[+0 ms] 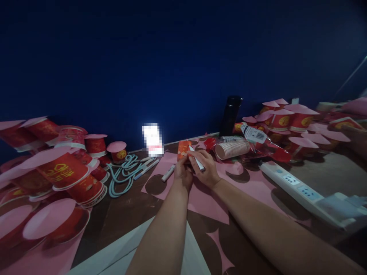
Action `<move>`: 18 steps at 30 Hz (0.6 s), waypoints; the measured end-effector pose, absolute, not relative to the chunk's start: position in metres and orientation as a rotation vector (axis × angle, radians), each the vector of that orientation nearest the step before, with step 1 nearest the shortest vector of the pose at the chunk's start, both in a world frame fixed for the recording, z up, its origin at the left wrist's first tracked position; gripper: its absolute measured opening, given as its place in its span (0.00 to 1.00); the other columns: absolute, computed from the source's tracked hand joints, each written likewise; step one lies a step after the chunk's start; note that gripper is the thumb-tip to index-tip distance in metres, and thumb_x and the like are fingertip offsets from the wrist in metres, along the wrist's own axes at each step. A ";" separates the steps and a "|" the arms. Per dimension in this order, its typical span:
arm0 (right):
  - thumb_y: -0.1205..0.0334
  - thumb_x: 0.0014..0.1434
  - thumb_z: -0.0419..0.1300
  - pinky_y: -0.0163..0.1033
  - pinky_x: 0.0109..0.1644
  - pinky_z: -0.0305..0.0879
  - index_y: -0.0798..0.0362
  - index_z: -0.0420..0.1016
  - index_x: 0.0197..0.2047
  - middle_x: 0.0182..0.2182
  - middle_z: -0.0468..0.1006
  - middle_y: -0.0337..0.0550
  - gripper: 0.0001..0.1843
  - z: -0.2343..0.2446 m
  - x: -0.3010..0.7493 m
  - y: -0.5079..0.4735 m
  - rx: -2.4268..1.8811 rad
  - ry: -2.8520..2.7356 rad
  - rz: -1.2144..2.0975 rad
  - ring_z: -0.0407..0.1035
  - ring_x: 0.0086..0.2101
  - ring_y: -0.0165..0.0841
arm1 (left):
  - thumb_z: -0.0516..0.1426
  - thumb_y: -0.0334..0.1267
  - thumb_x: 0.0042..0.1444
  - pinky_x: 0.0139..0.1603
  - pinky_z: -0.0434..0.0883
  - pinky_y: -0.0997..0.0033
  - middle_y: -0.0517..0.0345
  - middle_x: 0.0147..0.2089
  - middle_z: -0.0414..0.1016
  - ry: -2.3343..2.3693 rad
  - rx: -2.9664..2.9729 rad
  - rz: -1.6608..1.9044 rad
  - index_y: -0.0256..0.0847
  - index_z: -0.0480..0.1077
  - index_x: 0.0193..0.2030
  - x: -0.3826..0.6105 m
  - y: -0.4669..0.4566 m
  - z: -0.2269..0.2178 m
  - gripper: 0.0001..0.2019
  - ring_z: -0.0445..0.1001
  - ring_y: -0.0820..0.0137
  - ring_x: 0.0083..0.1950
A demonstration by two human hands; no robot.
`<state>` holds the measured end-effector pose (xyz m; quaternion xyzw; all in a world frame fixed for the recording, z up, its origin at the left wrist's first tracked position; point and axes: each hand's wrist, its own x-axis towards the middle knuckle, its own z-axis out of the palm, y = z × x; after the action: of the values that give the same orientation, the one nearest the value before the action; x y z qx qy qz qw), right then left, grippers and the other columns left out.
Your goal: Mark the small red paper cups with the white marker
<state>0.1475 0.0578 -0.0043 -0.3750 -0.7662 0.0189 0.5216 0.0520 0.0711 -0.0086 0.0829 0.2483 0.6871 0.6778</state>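
In the head view, my left hand point(183, 173) is closed around the lower part of a small red-orange paper cup point(182, 149). A white marker pen point(198, 160) is gripped in my right hand point(208, 171), its upper end slanting toward the cup's side. Whether the pen's tip touches the cup I cannot tell. Both hands are close together above a pink paper sheet point(205, 204) with round holes cut in it. To the left of my left hand lies a short white cylinder point(168, 173), perhaps another marker.
Red paper cups with pink discs crowd the left point(64, 172) and right point(282, 120). A pale blue cord point(114, 187), lit phone-like screen point(153, 139), black bottle point(229, 116), stacked paper cups point(232, 149) and white power strip point(292, 181) surround my hands. A blue wall stands behind.
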 end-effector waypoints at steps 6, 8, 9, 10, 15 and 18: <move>0.61 0.64 0.53 0.47 0.52 0.65 0.46 0.74 0.51 0.43 0.79 0.43 0.14 -0.004 0.146 0.056 -0.884 -1.824 0.002 0.69 0.44 0.37 | 0.58 0.29 0.50 0.39 0.70 0.75 0.58 0.28 0.75 0.566 0.173 1.500 0.36 0.72 0.30 0.048 0.070 -0.007 0.02 0.74 0.75 0.31; 0.60 0.64 0.53 0.47 0.52 0.64 0.46 0.74 0.51 0.43 0.79 0.43 0.14 -0.003 0.146 0.056 -0.898 -1.788 -0.023 0.70 0.45 0.38 | 0.58 0.30 0.51 0.41 0.70 0.74 0.57 0.30 0.76 0.536 0.165 1.516 0.36 0.73 0.34 0.047 0.070 -0.006 0.04 0.75 0.73 0.33; 0.60 0.64 0.53 0.47 0.53 0.63 0.47 0.73 0.51 0.43 0.79 0.43 0.14 -0.003 0.147 0.056 -0.907 -1.774 -0.028 0.70 0.45 0.38 | 0.58 0.31 0.52 0.43 0.70 0.73 0.56 0.31 0.76 0.523 0.152 1.530 0.36 0.74 0.37 0.047 0.070 -0.005 0.06 0.76 0.72 0.34; 0.60 0.64 0.53 0.47 0.53 0.63 0.47 0.73 0.51 0.44 0.79 0.43 0.14 -0.003 0.147 0.056 -0.918 -1.765 -0.030 0.70 0.45 0.38 | 0.58 0.31 0.53 0.44 0.70 0.73 0.54 0.34 0.77 0.512 0.141 1.543 0.36 0.74 0.40 0.047 0.070 -0.004 0.08 0.76 0.72 0.37; 0.59 0.64 0.53 0.46 0.52 0.63 0.49 0.71 0.52 0.44 0.79 0.45 0.14 -0.003 0.148 0.052 -0.929 -1.768 -0.037 0.72 0.44 0.38 | 0.58 0.36 0.55 0.48 0.70 0.71 0.50 0.42 0.78 0.531 0.152 1.584 0.36 0.72 0.49 0.044 0.072 -0.004 0.14 0.77 0.69 0.45; 0.60 0.64 0.54 0.46 0.51 0.62 0.49 0.71 0.50 0.44 0.79 0.45 0.13 -0.003 0.147 0.049 -0.893 -1.797 -0.040 0.72 0.43 0.38 | 0.58 0.40 0.56 0.47 0.71 0.69 0.50 0.38 0.78 0.574 0.172 1.565 0.35 0.71 0.48 0.042 0.073 -0.005 0.16 0.78 0.68 0.41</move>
<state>0.1467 0.0488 -0.0029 -0.3753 -0.7550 -0.0166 0.5375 0.0420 0.0725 -0.0055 0.0761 0.2547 0.6941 0.6690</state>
